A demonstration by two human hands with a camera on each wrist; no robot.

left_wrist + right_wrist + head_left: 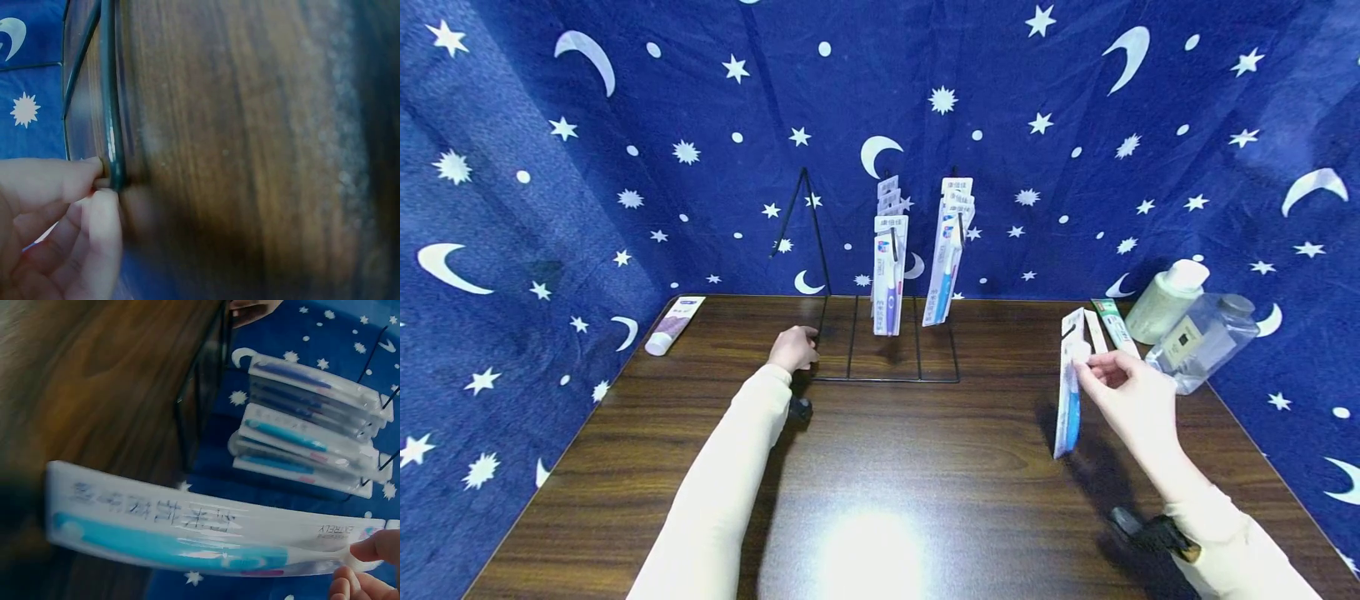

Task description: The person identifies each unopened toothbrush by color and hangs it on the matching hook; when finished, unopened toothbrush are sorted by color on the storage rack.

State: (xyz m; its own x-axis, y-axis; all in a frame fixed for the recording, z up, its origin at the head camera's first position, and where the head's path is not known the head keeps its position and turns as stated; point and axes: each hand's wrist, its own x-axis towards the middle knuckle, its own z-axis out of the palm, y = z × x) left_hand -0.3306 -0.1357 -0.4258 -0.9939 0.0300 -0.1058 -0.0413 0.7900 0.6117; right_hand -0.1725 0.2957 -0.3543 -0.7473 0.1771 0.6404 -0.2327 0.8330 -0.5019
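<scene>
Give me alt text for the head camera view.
A right hand pinches a packaged blue toothbrush above a wooden table, while the left hand grips the base of a black wire rack hung with more toothbrush packs.

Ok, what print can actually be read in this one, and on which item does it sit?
"EXTRELY", or close to it: small upside-down print near the top end of the toothbrush pack pinched by the right hand; not certain.
Large Chinese characters on that pack: blurred, unreadable.
Headers of the hanging toothbrush packs on the wire rack: Chinese, too small.
Label on the clear bottle, white bottle, green box and left tube: too small.
</scene>
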